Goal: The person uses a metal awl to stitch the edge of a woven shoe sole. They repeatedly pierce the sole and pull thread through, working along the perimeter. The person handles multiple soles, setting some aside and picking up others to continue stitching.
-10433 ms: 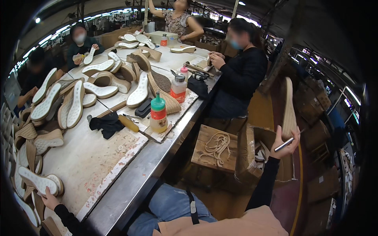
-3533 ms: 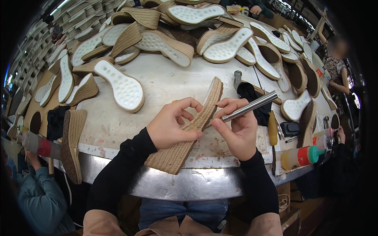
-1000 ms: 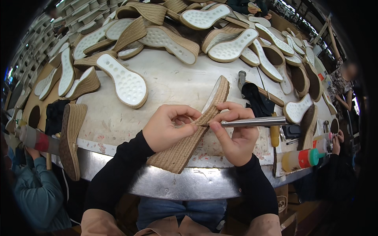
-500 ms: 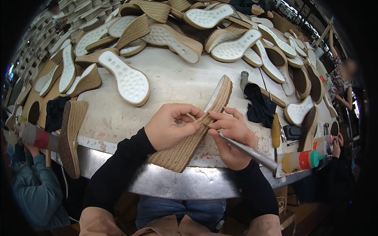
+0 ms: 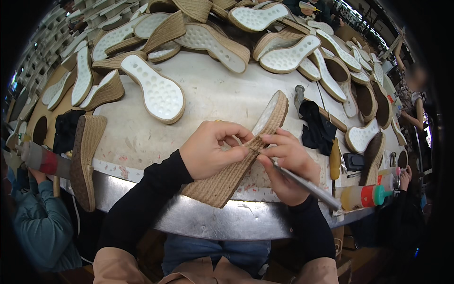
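In front of me, a rope-wrapped wedge sole (image 5: 215,185) stands tilted, its thick heel end low by the table edge and its narrow toe end pointing up and right. My left hand (image 5: 213,149) is closed on the sole's left side, thumb and fingers pinching at the braid. From the right, my right hand (image 5: 294,165) presses its fingertips against the same spot. That hand also grips a slim silver metal tool (image 5: 312,188), whose thick end juts out to the lower right. The tool's tip is hidden by my fingers.
Many wedge soles with white dimpled tops (image 5: 158,92) heap along the far side. One brown-bottomed sole (image 5: 87,163) leans at the left edge. To the right lie a hammer (image 5: 299,94), black cloth (image 5: 314,125), a yellow handle (image 5: 335,161) and a glue bottle (image 5: 354,198). Co-workers sit at both sides.
The whole view has shifted slightly, so most things appear a little to the right. Both hands keep their hold on the sole, with only slight finger movement at the braid.
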### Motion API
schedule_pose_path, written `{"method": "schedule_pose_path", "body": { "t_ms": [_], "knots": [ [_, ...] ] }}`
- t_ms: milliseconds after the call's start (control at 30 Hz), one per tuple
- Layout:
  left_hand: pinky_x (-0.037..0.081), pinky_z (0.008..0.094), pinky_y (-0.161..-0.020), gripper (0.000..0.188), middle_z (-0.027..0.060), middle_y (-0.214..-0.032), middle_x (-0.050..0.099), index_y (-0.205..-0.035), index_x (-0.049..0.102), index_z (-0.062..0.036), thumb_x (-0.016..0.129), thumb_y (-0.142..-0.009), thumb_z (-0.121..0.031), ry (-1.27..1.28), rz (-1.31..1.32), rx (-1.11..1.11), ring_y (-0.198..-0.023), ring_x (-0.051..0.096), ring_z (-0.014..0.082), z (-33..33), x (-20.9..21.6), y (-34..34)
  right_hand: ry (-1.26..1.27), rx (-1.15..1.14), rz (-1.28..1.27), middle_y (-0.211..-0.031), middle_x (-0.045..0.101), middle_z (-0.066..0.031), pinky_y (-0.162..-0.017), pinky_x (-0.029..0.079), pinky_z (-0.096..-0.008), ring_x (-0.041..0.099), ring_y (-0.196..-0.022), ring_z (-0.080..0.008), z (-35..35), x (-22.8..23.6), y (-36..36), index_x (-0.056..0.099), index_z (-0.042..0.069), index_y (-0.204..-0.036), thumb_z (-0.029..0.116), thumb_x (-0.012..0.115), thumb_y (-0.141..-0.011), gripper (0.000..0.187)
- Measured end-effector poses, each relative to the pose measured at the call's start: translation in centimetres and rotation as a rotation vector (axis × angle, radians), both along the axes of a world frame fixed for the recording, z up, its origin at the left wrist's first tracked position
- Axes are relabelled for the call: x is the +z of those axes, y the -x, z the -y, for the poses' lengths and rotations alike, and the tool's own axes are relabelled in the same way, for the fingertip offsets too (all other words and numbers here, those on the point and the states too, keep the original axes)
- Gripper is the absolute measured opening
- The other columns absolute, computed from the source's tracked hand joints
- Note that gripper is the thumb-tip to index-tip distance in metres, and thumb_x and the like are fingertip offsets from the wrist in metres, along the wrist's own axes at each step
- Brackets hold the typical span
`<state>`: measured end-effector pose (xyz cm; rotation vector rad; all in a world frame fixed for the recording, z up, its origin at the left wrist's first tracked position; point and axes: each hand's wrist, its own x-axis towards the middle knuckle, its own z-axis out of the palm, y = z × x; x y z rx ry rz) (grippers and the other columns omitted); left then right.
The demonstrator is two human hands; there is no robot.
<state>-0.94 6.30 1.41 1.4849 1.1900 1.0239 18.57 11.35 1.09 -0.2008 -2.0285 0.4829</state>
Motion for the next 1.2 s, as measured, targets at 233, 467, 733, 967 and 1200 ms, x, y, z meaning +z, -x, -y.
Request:
{"method": "schedule_pose_path", "body": {
  "t_ms": [233,467,733,967,1200],
  "knots": [
    [0.047,0.0232,-0.068,0.025,0.0046,-0.079,0.064,-0.099,0.064,0.0022,0.063,-0.080,-0.012,-0.004,-0.038,0.018,-0.071,0.058,0.0080,-0.3,-0.1,-0.1,0.451,-0.098,-0.009,-0.081,0.062,-0.0095,-0.088,0.045,-0.0361,0.060,-0.093,-0.0248,-0.2,1.3,0.9,0.043,0.002,-0.100,-0.007,0.071,-0.075,0.038],
    [0.048,0.0231,-0.072,0.025,0.0051,-0.084,0.066,-0.100,0.065,0.0034,0.062,-0.079,-0.011,-0.078,0.043,0.011,-0.074,0.059,0.0083,-0.1,-0.1,-0.4,0.365,-0.011,-0.105,-0.090,0.061,-0.0112,-0.089,0.047,-0.0348,0.061,-0.096,-0.0223,-0.8,0.4,0.0,0.051,0.000,-0.095,-0.004,0.071,-0.076,0.028],
    [0.049,0.0228,-0.073,0.025,0.0056,-0.086,0.066,-0.102,0.064,0.0046,0.061,-0.081,-0.009,0.005,0.091,0.014,-0.077,0.060,0.0075,0.1,0.2,-0.3,0.234,-0.082,-0.070,-0.091,0.061,-0.0111,-0.083,0.047,-0.0338,0.061,-0.091,-0.0226,-0.7,0.2,0.3,0.057,0.001,-0.088,-0.002,0.073,-0.075,0.021],
    [0.049,0.0226,-0.069,0.024,0.0060,-0.082,0.066,-0.099,0.065,0.0060,0.062,-0.080,-0.008,-0.040,0.074,0.024,-0.073,0.060,0.0075,0.0,0.1,-0.3,0.236,-0.092,-0.111,-0.092,0.061,-0.0110,-0.081,0.047,-0.0327,0.061,-0.091,-0.0225,-0.4,-0.3,0.6,0.057,0.001,-0.090,-0.003,0.074,-0.074,0.023],
    [0.049,0.0223,-0.067,0.024,0.0061,-0.080,0.065,-0.097,0.065,0.0061,0.063,-0.079,-0.010,-0.041,0.032,0.029,-0.070,0.060,0.0082,-0.3,-0.2,-0.4,0.497,-0.115,-0.151,-0.082,0.062,-0.0090,-0.095,0.041,-0.0386,0.059,-0.095,-0.0212,0.6,0.0,1.7,0.044,0.003,-0.104,-0.007,0.068,-0.078,0.037]
  ]
}}
